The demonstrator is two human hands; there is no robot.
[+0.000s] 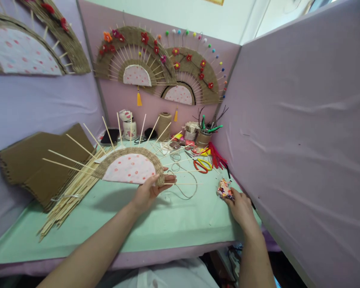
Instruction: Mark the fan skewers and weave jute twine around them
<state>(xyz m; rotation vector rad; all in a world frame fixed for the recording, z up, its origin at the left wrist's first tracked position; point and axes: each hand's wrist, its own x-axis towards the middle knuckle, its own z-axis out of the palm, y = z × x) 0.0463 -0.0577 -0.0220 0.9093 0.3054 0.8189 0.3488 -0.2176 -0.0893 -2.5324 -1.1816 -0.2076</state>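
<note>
My left hand (150, 191) grips the lower right end of a half-round fan (129, 168), thumb in front and fingers behind. The fan has a white centre with pink dots, a band of woven twine, and thin wooden sticks spreading outward. It is tilted above the table, its shadow falling below. A loose length of twine (195, 191) loops from its right end. At the right side of the table, my right hand (241, 204) has its fingers closed on the edge of a small floral-patterned object (224, 189); its exact kind I cannot make out.
A bundle of wooden sticks (69, 196) lies left, beside brown cardboard (45, 156). Scissors (202, 165), red strips (217, 156), a twine spool (164, 126) and a can of tools (203, 139) stand or lie toward the back. Finished fans (138, 52) hang on the partition. A lilac wall (300, 132) bounds the right.
</note>
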